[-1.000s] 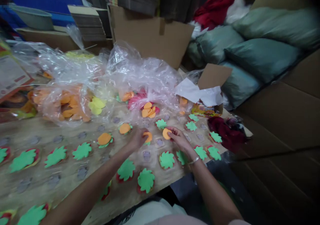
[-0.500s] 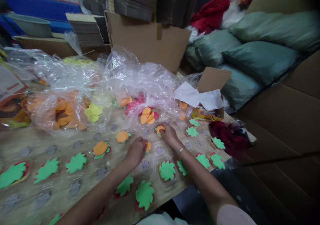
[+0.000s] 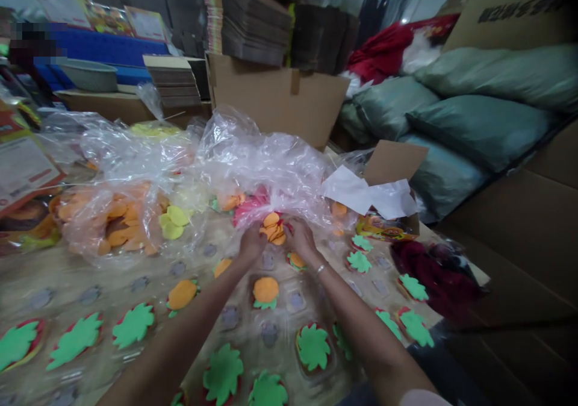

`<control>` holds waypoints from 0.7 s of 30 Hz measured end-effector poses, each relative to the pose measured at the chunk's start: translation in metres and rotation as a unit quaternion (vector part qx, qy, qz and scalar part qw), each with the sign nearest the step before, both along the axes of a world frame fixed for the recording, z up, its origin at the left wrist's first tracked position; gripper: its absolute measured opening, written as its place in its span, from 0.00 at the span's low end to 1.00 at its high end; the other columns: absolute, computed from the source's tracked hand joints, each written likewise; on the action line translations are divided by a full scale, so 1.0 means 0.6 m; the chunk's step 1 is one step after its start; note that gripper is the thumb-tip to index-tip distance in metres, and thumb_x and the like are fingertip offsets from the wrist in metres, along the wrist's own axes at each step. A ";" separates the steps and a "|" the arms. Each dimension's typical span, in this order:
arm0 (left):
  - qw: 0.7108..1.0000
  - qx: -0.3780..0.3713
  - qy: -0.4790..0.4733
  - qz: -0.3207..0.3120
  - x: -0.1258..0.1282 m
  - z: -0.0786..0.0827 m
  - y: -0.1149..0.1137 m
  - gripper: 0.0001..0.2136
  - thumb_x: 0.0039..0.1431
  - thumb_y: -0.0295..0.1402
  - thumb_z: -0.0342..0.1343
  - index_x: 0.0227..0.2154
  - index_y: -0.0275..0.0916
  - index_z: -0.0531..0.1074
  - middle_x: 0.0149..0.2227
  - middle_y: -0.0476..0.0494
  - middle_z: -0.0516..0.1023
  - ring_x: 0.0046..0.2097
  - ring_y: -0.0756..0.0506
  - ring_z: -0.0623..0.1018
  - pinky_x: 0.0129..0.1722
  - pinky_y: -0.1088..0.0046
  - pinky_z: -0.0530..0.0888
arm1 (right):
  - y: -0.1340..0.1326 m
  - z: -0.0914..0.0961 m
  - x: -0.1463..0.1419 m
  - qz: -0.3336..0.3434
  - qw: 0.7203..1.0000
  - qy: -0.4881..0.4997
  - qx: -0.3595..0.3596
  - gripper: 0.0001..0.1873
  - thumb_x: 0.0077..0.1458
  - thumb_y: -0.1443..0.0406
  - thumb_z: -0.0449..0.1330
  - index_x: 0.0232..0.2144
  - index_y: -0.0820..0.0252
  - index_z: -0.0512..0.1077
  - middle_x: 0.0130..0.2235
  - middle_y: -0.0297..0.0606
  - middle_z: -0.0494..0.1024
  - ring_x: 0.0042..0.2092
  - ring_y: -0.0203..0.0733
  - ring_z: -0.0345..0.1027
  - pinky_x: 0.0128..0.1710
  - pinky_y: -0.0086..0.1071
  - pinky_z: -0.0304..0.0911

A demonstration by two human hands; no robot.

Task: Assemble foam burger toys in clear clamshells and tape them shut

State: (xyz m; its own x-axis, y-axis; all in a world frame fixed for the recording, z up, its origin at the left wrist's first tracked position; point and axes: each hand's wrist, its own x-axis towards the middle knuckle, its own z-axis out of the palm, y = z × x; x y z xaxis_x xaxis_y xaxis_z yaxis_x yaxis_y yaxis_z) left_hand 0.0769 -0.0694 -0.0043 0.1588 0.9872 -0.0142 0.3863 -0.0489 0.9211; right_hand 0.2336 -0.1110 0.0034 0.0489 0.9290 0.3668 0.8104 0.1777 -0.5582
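A small pile of orange foam discs point(image 3: 273, 230) lies at the mouth of a clear plastic bag, with pink-red foam pieces point(image 3: 253, 206) behind it. My left hand point(image 3: 253, 243) is at the pile's left side, its bent fingers closed on the discs' edge. From the right, my right hand point(image 3: 300, 237) reaches the same pile with curled fingers; its fingertips are partly hidden. Below it sits a layered foam stack with an orange top point(image 3: 297, 260). Nearer me, another orange disc point(image 3: 266, 290) rests on a green leaf-shaped piece in a clear tray.
Rows of clear trays hold green-topped foam stacks point(image 3: 313, 347) across the table. Clear bags with orange pieces point(image 3: 121, 219) and yellow pieces point(image 3: 174, 221) lie left. An open carton point(image 3: 391, 222) and dark red cloth point(image 3: 433, 279) are right. A large cardboard box point(image 3: 275, 93) stands behind.
Both hands have moved forward from the trays to the pile of orange discs. Orange discs now lie on the two stacks where the hands were. The camera view has tilted up slightly.
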 end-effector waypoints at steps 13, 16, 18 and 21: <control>0.912 -0.245 -0.329 0.009 -0.147 0.053 -0.100 0.15 0.45 0.24 0.61 0.38 0.34 0.70 0.36 0.41 0.77 0.35 0.48 0.77 0.35 0.73 0.74 | 0.037 0.006 -0.049 0.007 0.994 0.107 -0.017 0.04 0.47 0.65 0.58 0.27 0.60 0.67 0.32 0.37 0.71 0.37 0.40 0.62 0.38 0.32 0.58; 0.904 -0.254 -0.343 0.022 -0.173 0.059 -0.157 0.19 0.41 0.25 0.65 0.39 0.35 0.71 0.33 0.45 0.76 0.33 0.49 0.76 0.32 0.75 0.73 | -0.032 0.024 -0.078 0.095 0.940 0.320 -0.071 0.09 0.46 0.60 0.60 0.29 0.59 0.66 0.28 0.32 0.70 0.29 0.36 0.62 0.29 0.29 0.59; 0.909 -0.249 -0.333 0.015 -0.180 0.066 -0.197 0.18 0.42 0.30 0.66 0.38 0.35 0.71 0.33 0.46 0.75 0.33 0.50 0.75 0.31 0.76 0.72 | -0.083 0.036 -0.108 0.160 0.887 0.403 -0.159 0.13 0.46 0.57 0.62 0.31 0.59 0.67 0.27 0.31 0.71 0.26 0.35 0.62 0.25 0.28 0.58; 0.936 -0.200 -0.290 0.003 -0.184 0.080 -0.255 0.14 0.44 0.36 0.64 0.33 0.35 0.71 0.29 0.49 0.73 0.29 0.51 0.72 0.28 0.77 0.69 | -0.157 0.055 -0.148 0.217 0.850 0.421 -0.230 0.15 0.47 0.55 0.62 0.32 0.59 0.69 0.27 0.32 0.72 0.26 0.33 0.62 0.24 0.26 0.58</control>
